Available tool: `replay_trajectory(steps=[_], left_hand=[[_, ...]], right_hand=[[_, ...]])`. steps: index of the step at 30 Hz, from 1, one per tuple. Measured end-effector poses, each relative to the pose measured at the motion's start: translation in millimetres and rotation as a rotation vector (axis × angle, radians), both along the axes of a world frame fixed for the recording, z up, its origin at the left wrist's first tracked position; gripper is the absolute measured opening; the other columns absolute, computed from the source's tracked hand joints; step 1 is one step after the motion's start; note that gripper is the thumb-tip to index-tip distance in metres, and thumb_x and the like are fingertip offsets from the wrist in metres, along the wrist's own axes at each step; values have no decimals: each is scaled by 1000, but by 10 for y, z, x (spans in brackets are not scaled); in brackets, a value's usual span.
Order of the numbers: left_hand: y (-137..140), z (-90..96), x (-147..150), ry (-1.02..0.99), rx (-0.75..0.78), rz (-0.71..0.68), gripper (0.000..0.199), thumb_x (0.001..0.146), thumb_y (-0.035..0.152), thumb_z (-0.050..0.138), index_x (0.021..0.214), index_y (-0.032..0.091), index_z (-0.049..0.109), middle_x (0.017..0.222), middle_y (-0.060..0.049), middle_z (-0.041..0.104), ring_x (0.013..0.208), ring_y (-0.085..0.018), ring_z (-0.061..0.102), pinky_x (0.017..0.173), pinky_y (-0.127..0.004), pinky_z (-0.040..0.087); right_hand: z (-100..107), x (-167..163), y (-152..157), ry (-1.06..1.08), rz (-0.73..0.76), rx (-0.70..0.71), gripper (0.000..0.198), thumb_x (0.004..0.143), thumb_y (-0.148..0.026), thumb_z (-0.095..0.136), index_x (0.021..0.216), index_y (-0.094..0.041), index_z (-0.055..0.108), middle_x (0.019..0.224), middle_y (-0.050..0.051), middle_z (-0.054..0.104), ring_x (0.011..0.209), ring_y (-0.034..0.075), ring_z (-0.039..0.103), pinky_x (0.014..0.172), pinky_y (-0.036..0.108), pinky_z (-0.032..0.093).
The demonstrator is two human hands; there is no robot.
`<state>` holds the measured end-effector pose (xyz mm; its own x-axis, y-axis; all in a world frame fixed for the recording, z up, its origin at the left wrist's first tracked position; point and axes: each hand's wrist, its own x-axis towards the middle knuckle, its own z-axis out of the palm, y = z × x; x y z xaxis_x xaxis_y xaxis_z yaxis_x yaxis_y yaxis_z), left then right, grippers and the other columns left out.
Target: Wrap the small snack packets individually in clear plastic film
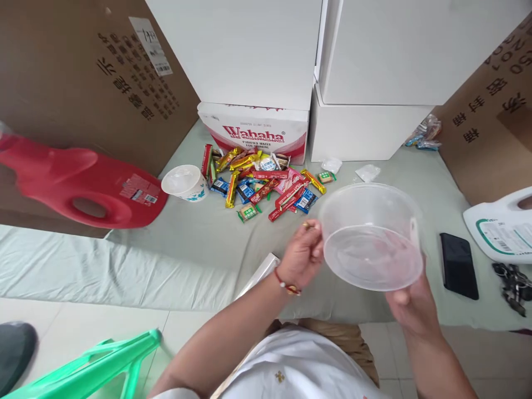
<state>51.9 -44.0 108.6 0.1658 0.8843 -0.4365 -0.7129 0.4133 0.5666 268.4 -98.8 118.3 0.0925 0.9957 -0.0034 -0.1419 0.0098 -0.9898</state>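
A clear round plastic tub (368,252) is held up above the cloth, tilted so that I look into it, with nothing in it. My left hand (302,252), wearing a red bracelet, has its fingers curled at the tub's left side. From the right and below, my right hand (413,299) grips the tub, its fingers showing blurred through the clear wall. Beyond the tub lies a loose pile of wrapped snacks (266,180) in red, yellow, blue and green. A white paper tub (185,183) with a blue pattern stands left of the pile.
A red jug (83,183) is at the left, a white jug (505,227) at the right. A black phone (459,266) and keys (514,288) lie nearby. White boxes (357,130) and a Wahaha carton (257,130) stand behind. A green stool (95,366) is on the floor.
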Motion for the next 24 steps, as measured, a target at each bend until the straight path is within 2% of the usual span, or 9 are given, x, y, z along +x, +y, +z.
replay_trajectory(steps=[2, 5, 7, 8, 11, 14, 16, 20, 24], left_hand=[[7, -212, 245, 80, 30, -117, 44, 74, 49, 83, 91, 23, 53, 64, 9, 54, 44, -5, 40, 43, -16, 30], [98, -432, 443, 615, 224, -116, 28, 88, 45, 68, 94, 20, 56, 83, -1, 62, 64, -11, 57, 61, -24, 48], [215, -478, 602, 1009, 500, -107, 22, 93, 34, 61, 110, 19, 61, 114, -11, 66, 93, -18, 65, 86, -35, 54], [293, -481, 725, 1163, 669, -137, 29, 94, 31, 60, 121, 20, 61, 130, -14, 62, 110, -23, 64, 98, -41, 52], [575, -510, 1262, 1435, 1136, -333, 56, 97, 33, 59, 151, 28, 48, 161, -13, 44, 148, -31, 40, 122, -54, 31], [809, -684, 1807, 1542, 1327, -633, 62, 98, 35, 55, 159, 34, 40, 169, -7, 34, 156, -32, 27, 125, -63, 17], [866, -868, 2016, 1559, 1385, -800, 49, 101, 42, 50, 149, 32, 53, 165, -6, 41, 155, -33, 28, 124, -67, 15], [813, -1140, 2066, 1467, 1464, -723, 35, 102, 22, 42, 122, 22, 71, 137, -12, 65, 139, -29, 47, 120, -59, 25], [854, -1051, 2012, 1285, 1306, -747, 27, 90, 8, 52, 99, 18, 75, 112, -14, 71, 118, -29, 60, 107, -49, 41]], right_hand=[[15, 70, 151, 115, -54, -48, 73, 64, -61, 91, 128, -34, 66, 126, 8, 67, 93, 23, 67, 70, 36, 58], [49, 392, 284, 187, -227, -41, 29, 71, -39, 88, 88, -22, 72, 81, 1, 67, 68, 13, 58, 63, 28, 51], [117, 660, 311, 160, -395, 100, 22, 67, -25, 86, 83, -20, 71, 77, 0, 66, 69, 13, 58, 65, 28, 49], [165, 784, 319, 130, -476, 183, 23, 64, -20, 83, 83, -20, 70, 78, 0, 68, 70, 14, 58, 66, 29, 49], [316, 1062, 362, 4, -640, 326, 22, 57, -16, 77, 77, -20, 68, 74, 0, 68, 68, 16, 60, 65, 31, 47], [404, 1218, 427, -163, -743, 372, 19, 58, -17, 76, 75, -19, 69, 69, 0, 69, 62, 17, 60, 64, 32, 45], [429, 1312, 467, -288, -785, 402, 19, 60, -19, 79, 78, -19, 72, 70, 1, 70, 62, 16, 60, 66, 32, 45], [527, 1556, 619, -626, -762, 386, 22, 71, -26, 80, 91, -18, 77, 83, 3, 74, 76, 17, 67, 81, 33, 50], [633, 1739, 1203, -1205, -451, 116, 26, 88, -31, 69, 108, -17, 79, 102, 8, 76, 100, 18, 67, 90, 31, 45]])
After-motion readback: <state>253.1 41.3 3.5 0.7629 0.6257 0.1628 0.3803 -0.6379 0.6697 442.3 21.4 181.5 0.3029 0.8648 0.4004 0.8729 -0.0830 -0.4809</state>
